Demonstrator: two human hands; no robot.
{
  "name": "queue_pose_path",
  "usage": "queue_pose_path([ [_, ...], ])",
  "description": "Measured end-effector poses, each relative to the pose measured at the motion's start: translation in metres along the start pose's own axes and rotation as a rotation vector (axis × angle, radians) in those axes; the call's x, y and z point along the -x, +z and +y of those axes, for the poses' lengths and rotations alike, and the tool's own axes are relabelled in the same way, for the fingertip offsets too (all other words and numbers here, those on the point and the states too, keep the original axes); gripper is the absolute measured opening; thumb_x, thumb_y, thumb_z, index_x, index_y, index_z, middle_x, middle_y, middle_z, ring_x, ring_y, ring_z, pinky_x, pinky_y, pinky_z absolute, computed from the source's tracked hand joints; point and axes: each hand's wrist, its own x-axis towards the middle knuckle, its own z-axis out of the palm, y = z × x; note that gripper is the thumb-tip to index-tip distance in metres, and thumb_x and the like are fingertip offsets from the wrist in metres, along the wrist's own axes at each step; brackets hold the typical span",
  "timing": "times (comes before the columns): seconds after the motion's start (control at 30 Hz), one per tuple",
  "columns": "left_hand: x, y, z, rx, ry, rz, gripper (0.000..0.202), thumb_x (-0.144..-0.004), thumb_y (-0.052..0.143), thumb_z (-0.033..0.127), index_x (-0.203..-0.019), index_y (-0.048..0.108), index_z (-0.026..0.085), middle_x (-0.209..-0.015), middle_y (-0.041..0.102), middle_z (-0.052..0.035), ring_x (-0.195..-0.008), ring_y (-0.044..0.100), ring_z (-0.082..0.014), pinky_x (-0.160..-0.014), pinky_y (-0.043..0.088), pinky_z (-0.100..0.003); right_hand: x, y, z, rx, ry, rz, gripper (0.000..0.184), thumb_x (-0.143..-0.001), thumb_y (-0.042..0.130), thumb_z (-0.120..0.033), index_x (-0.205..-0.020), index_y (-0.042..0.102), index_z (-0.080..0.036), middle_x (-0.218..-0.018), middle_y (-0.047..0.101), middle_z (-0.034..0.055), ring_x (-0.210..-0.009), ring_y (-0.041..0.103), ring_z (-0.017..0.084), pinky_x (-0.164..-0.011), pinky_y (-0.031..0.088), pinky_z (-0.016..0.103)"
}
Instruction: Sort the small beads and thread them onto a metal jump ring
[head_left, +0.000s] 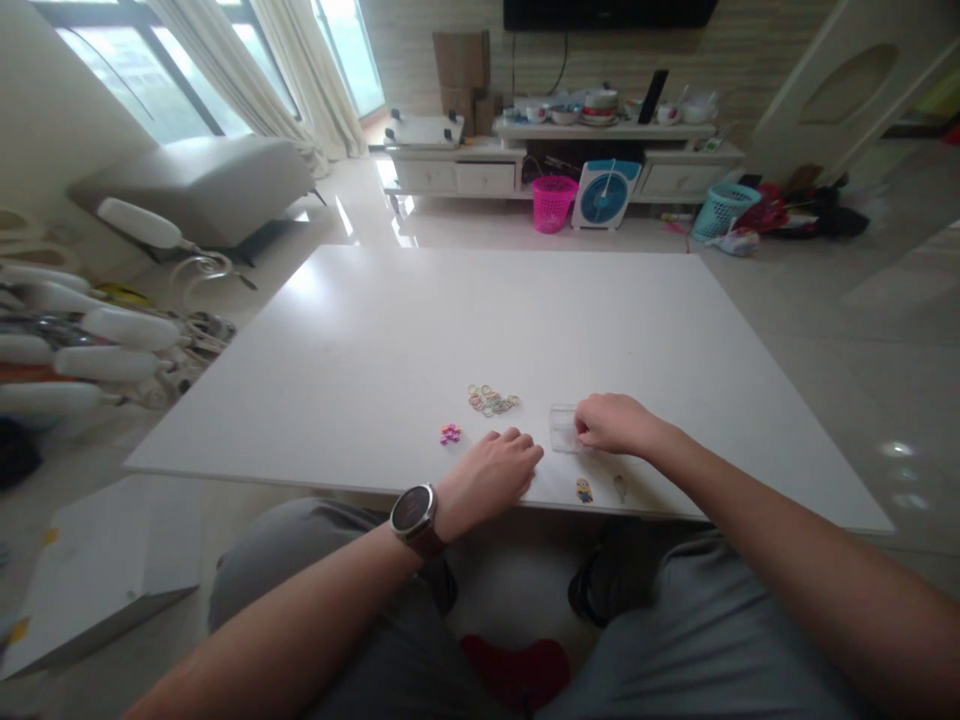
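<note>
Right hand point(611, 422) at the clear plastic box point(562, 430) now, its curled fingers coming in on the three o'clock side; whether they are clamped on the wall or on something small, I can't tell. Left hand point(504, 465) palm down at the box's eight o'clock, fingers loosely bent and close together, nothing seen in its grasp, though the underside is hidden. Taking the box as the clock's centre: pale rings point(495, 402) heaped near ten, pink-and-orange beads point(450, 434) clustered at nine, a flat Minion figure point(584, 490) around half past five, a small pale charm point(619, 486) near half past four. So the sorting into separate lots looks done, all four lying outside on the white table point(420, 330), while the work at the box looks unfinished. Inside the box, no contents I can make out. Far off at twelve, a pink basket point(555, 205), contents unclear.
</note>
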Motion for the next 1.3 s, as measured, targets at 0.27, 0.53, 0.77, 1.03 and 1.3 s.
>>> queue_pose_path([
  [0.27, 0.004, -0.01, 0.005, 0.026, 0.13, 0.01, 0.013, -0.096, 0.052, 0.019, -0.087, 0.061, 0.018, -0.096, 0.065, -0.0061, -0.093, 0.058, -0.0204, -0.076, 0.044, -0.035, -0.003, -0.001, -0.003, 0.052, 0.02, -0.031, 0.023, -0.083, 0.062, -0.025, -0.093, 0.081, -0.017, -0.093, 0.076, 0.0164, -0.09, 0.072, 0.026, -0.075, 0.05, 0.029],
  [0.53, 0.009, -0.003, 0.01, 0.07, 0.251, -0.011, 0.013, -0.092, 0.059, 0.023, -0.082, 0.066, 0.018, -0.091, 0.069, -0.0053, -0.086, 0.065, -0.0199, -0.08, 0.049, -0.036, -0.004, -0.002, -0.005, 0.044, 0.001, -0.033, 0.02, -0.077, 0.063, -0.023, -0.086, 0.081, -0.018, -0.089, 0.077, 0.0141, -0.083, 0.072, 0.026, -0.066, 0.048, 0.028],
  [0.77, 0.009, 0.006, 0.011, 0.123, 0.263, -0.02, 0.005, -0.087, 0.065, 0.019, -0.083, 0.067, 0.019, -0.09, 0.07, -0.0049, -0.086, 0.068, -0.0203, -0.081, 0.051, -0.034, 0.003, -0.016, -0.002, 0.014, 0.003, 0.069, 0.019, -0.076, 0.061, -0.022, -0.082, 0.08, -0.02, -0.082, 0.076, 0.0102, -0.076, 0.069, 0.023, -0.061, 0.041, 0.028],
  [1.03, 0.007, 0.01, 0.015, 0.117, 0.301, -0.113, 0.011, -0.088, 0.066, 0.024, -0.08, 0.071, 0.019, -0.085, 0.073, -0.0047, -0.079, 0.069, -0.0197, -0.077, 0.05, -0.033, -0.011, -0.009, -0.028, -0.251, -0.237, 0.373, 0.019, -0.089, 0.061, -0.027, -0.084, 0.077, -0.019, -0.089, 0.074, 0.0037, -0.076, 0.063, 0.015, -0.069, 0.039, 0.026],
  [1.3, 0.008, 0.017, 0.02, 0.128, 0.332, -0.114, 0.013, -0.09, 0.065, 0.028, -0.087, 0.076, 0.022, -0.08, 0.076, -0.0048, -0.075, 0.07, -0.019, -0.074, 0.05, -0.032, -0.032, 0.013, -0.05, -0.186, -0.356, 0.35, 0.02, -0.092, 0.059, -0.025, -0.086, 0.077, -0.018, -0.093, 0.074, 0.007, -0.085, 0.065, 0.018, -0.073, 0.038, 0.026],
])
